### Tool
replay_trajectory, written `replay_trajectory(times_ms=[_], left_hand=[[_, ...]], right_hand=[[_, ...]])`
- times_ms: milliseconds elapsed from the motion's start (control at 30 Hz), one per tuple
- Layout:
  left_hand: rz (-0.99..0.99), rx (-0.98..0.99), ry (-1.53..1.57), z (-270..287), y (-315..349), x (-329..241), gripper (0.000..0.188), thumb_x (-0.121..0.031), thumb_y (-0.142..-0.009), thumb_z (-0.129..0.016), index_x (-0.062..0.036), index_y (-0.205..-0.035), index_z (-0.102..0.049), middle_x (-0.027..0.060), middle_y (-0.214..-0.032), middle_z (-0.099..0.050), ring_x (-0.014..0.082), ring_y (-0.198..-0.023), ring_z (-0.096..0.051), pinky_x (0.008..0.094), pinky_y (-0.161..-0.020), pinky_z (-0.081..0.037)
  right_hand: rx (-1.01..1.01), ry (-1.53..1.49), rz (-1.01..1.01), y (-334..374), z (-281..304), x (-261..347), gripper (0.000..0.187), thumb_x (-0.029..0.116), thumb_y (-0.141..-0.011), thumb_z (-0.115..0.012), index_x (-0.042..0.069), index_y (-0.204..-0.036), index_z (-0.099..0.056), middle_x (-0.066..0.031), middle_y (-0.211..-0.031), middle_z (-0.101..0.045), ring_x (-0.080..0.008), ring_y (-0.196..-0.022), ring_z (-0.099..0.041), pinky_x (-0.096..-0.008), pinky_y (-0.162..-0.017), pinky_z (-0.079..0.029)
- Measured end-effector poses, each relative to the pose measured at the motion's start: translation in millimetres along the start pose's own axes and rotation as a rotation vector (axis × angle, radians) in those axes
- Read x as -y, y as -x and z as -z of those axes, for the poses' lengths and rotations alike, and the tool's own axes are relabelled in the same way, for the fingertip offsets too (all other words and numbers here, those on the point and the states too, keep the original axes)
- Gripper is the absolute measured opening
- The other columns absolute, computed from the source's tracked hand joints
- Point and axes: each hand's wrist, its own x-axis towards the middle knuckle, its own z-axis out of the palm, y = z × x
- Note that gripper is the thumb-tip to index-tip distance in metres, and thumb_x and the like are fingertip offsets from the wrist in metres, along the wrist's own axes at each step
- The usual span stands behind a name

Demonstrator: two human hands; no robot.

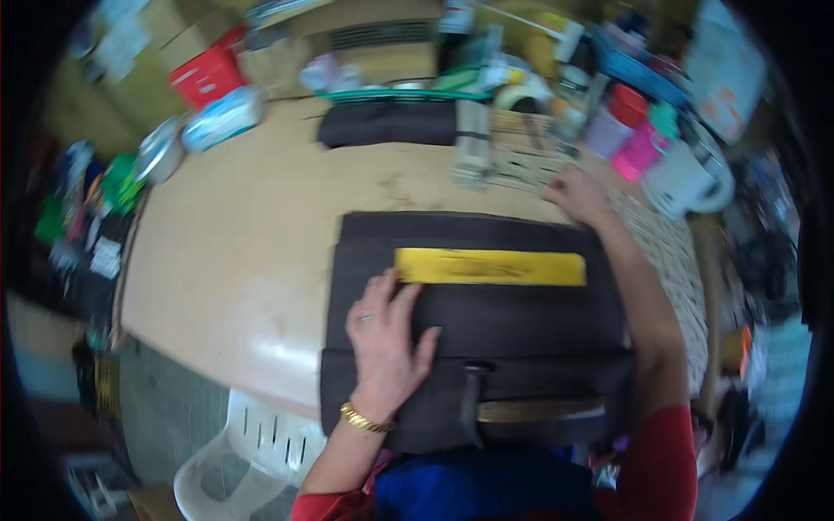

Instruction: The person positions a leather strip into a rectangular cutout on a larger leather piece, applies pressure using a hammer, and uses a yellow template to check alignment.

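In front of me on the table lies a flat, dark bag-like piece (521,321) with a fold across it and a short dark strap near its lower edge. A yellow strip (491,267) with dark print rests across its upper part. My left hand (387,334) lies on the dark piece, fingers extended, fingertips at the strip's left end. Stretched to the far right, my right hand (578,193) has curled fingers beside the pale printed slips (526,169); whether they grip anything is hidden. A banded bundle of pale strips (473,143) sits left of these slips.
Behind lies a dark folded piece (387,124), with a green tray (373,94) beyond it. Bottles (638,152) and a whitish jug (686,178) stand at right, near a woven mat (665,260). A white plastic chair (261,443) stands by the near left table edge.
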Motion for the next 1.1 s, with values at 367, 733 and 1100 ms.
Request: replay_trajectory(times_ms=[367,733,1100], left_hand=[[0.065,0.025,0.046,-7,4,-2,0.058,-0.005,-0.077,-0.079,-0.009,-0.133,-0.062,0.019,-0.155,-0.046,0.0387,-0.14,-0.045,0.0482,-0.115,-0.034],[-0.032,-0.212,0.315,-6,3,0,0.025,0.0,-0.083,-0.073,-0.0038,-0.108,-0.07,0.0208,-0.137,-0.059,0.0356,-0.128,-0.056,0.0467,-0.107,-0.044],[0.176,-0.147,1.108,0,3,7,0.026,-0.006,-0.099,-0.068,0.0032,-0.123,-0.068,0.0123,-0.109,-0.069,0.0129,-0.082,-0.067,0.0235,-0.067,-0.058]], right_hand=[[0.17,-0.069,0.176,-34,29,-31,0.022,0.023,-0.08,-0.077,0.004,-0.09,-0.074,-0.0133,-0.097,-0.073,-0.0326,-0.092,-0.07,-0.0424,-0.083,-0.056],[-0.237,-0.402,0.083,-5,45,-34,0.02,0.02,-0.09,-0.067,0.001,-0.092,-0.074,-0.0133,-0.078,-0.07,-0.0255,-0.073,-0.068,-0.0379,-0.073,-0.054],[0.251,-0.565,0.47,139,95,140,0.011,0.007,-0.096,-0.062,0.0,-0.1,-0.069,-0.0166,-0.085,-0.071,-0.0302,-0.072,-0.069,-0.0391,-0.069,-0.054]])
